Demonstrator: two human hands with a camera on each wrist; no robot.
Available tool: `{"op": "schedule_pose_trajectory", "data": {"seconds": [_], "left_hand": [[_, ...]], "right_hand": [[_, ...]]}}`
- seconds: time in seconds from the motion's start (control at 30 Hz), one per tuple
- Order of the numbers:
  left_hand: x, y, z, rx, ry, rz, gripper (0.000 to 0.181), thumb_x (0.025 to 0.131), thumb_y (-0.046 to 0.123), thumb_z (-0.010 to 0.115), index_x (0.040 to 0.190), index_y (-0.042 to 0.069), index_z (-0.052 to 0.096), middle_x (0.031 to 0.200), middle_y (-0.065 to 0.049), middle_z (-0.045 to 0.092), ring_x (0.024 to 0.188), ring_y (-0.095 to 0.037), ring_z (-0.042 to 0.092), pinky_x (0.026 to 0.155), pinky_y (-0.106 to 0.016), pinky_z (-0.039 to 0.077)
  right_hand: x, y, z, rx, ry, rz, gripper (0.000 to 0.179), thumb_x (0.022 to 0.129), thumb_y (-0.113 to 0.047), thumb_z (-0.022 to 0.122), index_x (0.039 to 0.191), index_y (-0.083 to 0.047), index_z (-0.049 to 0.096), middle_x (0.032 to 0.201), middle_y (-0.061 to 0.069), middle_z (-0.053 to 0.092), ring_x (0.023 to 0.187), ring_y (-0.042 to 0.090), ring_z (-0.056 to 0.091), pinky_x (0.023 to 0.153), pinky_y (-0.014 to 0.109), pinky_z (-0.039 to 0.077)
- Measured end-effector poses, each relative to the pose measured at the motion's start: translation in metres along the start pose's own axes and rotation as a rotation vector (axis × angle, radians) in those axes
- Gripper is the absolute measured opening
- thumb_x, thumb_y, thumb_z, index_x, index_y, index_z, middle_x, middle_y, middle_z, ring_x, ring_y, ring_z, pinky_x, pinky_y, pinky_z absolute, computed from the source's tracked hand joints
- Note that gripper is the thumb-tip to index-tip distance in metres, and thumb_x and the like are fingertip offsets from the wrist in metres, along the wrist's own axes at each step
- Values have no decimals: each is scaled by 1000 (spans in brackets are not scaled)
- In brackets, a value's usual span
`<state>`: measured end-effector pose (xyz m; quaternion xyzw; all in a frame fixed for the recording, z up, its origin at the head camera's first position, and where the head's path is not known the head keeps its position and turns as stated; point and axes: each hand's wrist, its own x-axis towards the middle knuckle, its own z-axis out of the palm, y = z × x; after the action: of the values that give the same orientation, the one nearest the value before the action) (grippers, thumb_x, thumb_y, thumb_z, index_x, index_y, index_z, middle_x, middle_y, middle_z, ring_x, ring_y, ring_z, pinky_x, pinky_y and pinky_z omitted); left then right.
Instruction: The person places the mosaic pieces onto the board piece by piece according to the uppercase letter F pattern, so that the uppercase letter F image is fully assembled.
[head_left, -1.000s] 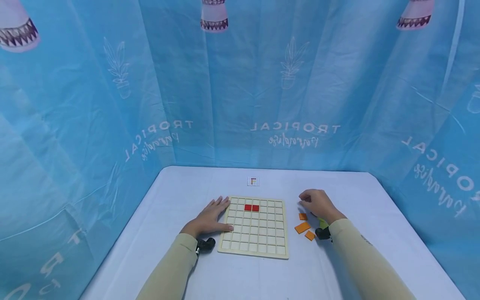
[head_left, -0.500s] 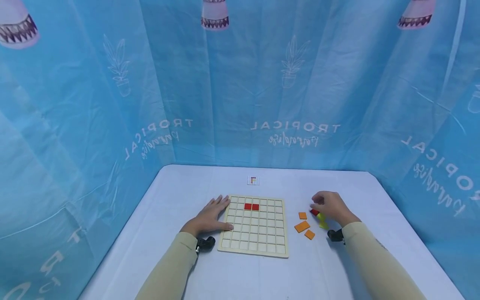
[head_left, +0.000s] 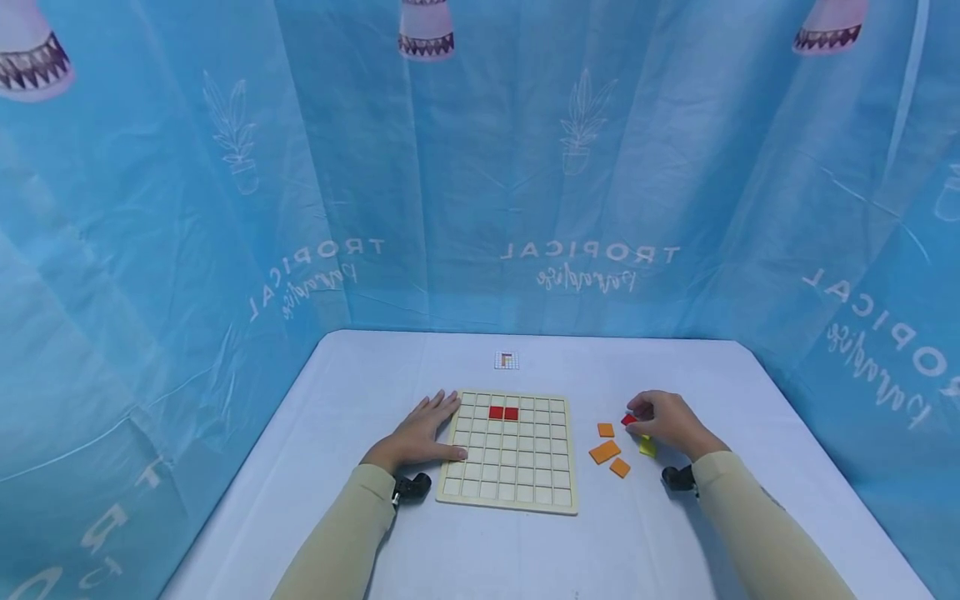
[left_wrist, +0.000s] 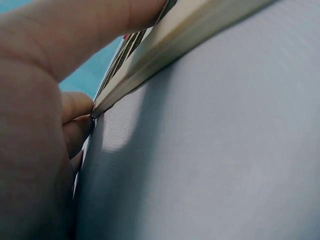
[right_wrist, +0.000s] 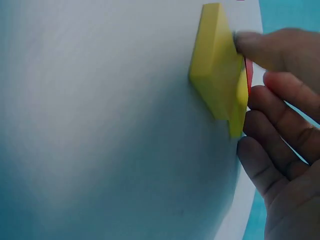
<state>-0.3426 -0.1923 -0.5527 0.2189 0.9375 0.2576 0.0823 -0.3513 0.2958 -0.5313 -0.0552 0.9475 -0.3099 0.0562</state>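
Observation:
A pale grid board (head_left: 507, 507) lies on the white table, with two red square tiles (head_left: 497, 412) side by side in its second row. My left hand (head_left: 416, 437) rests spread at the board's left edge, thumb over the frame. In the left wrist view that hand's fingers (left_wrist: 75, 107) touch the board's corner. Right of the board, my right hand (head_left: 667, 421) pinches a loose red tile (head_left: 628, 419) between thumb and fingertips. Yellow tiles (right_wrist: 215, 65) lie close by the right thumb, and the red tile is mostly hidden behind them in the right wrist view.
Three orange tiles, among them a longer one (head_left: 604, 452), lie between the board and my right hand. A small card with a printed grid pattern (head_left: 506, 360) lies beyond the board. A blue curtain (head_left: 480, 208) hangs behind and around the table.
My right hand has moved right and toward me, down to the red tile by the yellow ones. My left hand and the board have stayed still.

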Motion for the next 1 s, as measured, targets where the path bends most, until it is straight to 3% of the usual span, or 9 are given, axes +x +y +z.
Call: {"op": "schedule_pose_trajectory", "data": {"seconds": [0.2,0.67,1.0], "left_hand": [[-1,-1,1,1,4,-10,119,78,78,74,168,13,30,174,-2,21,160,-27,6,127,-52,9],[-1,0,1,8,7,-5,119,78,78,74,167,12,31,173,-3,23,160,-26,8,127,-50,9],[-1,-1,1,16,1,-20,119,79,79,73,168,14,29,174,-2,21,160,-25,7,127,-49,9]], "right_hand": [[0,-4,0,-8,-12,22,34,89,-11,86,119,-2,73,104,6,70,97,28,63,93,48,59],[7,-5,3,0,19,48,34,91,-12,85,121,-3,73,109,9,70,100,31,64,91,47,60],[15,-20,2,0,25,27,33,93,-12,83,123,-3,72,113,11,70,102,31,65,93,48,59]]}}
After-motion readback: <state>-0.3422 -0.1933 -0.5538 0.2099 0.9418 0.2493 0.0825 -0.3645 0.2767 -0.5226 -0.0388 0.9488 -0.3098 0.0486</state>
